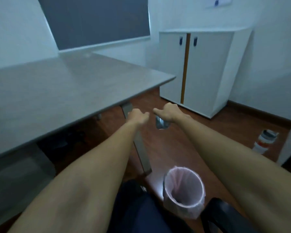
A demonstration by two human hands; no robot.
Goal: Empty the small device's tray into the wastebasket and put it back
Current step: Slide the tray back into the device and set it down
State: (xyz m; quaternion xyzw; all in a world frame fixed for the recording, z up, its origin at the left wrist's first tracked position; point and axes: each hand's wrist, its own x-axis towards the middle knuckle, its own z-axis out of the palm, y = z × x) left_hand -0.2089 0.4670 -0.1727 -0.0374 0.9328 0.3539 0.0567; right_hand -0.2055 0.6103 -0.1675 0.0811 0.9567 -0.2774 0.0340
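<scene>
Both my bare arms stretch forward over the floor, past the desk's corner. My right hand (pixel 168 112) grips a small shiny grey object (pixel 161 124), which looks like the small device or its tray; it hangs below the palm and is blurred. My left hand (pixel 138 116) is just to its left, a small gap apart, with fingers curled and the thumb pointing toward the right hand. Nothing shows in the left hand. The wastebasket (pixel 183 190), round with a pink liner, stands on the floor below and nearer to me, under my right forearm.
A grey desk (pixel 65 84) fills the left, its metal leg (pixel 141 148) running down behind my left hand. A white cabinet (pixel 205 68) stands at the back right. A white and orange container (pixel 264 140) sits on the wooden floor at right. A dark chair (pixel 225 216) is beneath me.
</scene>
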